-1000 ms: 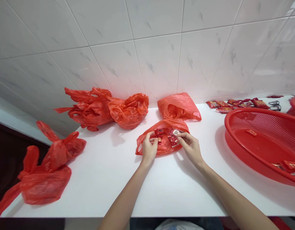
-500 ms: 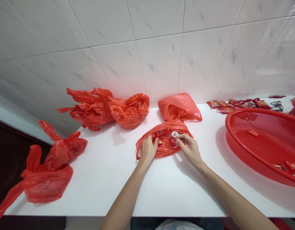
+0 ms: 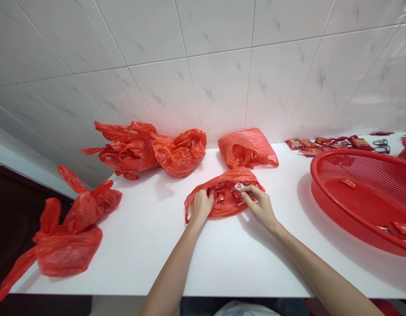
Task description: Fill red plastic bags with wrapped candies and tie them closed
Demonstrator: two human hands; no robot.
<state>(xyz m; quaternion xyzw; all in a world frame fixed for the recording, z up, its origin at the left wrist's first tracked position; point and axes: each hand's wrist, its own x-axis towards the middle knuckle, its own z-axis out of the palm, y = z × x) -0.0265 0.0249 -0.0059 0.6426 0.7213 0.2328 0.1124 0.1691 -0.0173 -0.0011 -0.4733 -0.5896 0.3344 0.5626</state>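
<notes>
An open red plastic bag (image 3: 227, 210) lies in front of me on the white table, its mouth facing me. Inside are several small red wrapped packets (image 3: 221, 197). At the bag's left side my left hand (image 3: 201, 205) is closed on the plastic, its fingertips partly hidden inside the mouth. My right hand (image 3: 261, 206) reaches over the right rim, thumb and forefinger pinching a dark red packet with a round white label (image 3: 239, 186).
Behind lies another red bag (image 3: 247, 147). Bunched red bags (image 3: 130, 151) sit at the back left, tied red bags (image 3: 69, 250) at the left edge. A red mesh basket (image 3: 324, 193) with a few packets stands right; loose packets (image 3: 331, 142) and black-handled scissors (image 3: 381, 146) lie behind it.
My left hand has shifted slightly left, drawing the bag's left side a little outward. My right hand stays at the labelled packet, which has tipped slightly.
</notes>
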